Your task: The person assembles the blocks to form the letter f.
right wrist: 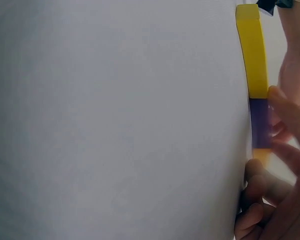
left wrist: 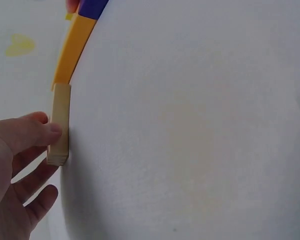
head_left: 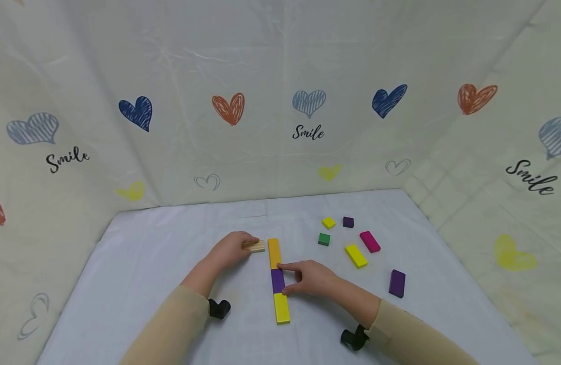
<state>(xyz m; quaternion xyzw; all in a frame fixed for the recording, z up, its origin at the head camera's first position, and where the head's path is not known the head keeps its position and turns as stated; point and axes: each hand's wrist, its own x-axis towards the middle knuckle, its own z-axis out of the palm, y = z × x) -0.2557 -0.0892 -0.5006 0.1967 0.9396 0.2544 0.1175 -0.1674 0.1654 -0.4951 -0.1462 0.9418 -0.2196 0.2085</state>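
A straight row lies on the white cloth: an orange block (head_left: 273,252), a purple block (head_left: 278,281) and a yellow block (head_left: 282,308), end to end. My left hand (head_left: 230,249) pinches a plain wooden block (left wrist: 60,120) between thumb and fingers, left of the orange block's far end and crosswise to the row. A narrow gap parts the two in the head view. My right hand (head_left: 314,278) touches the row from the right, index fingertip near the orange-purple joint, thumb near the purple-yellow joint. Its other fingers are bent and partly hidden.
Loose blocks lie to the right: a small yellow block (head_left: 328,223), small purple block (head_left: 348,222), green block (head_left: 324,239), pink block (head_left: 370,242), longer yellow block (head_left: 355,256) and longer purple block (head_left: 397,283). A heart-printed curtain (head_left: 262,152) hangs behind the table.
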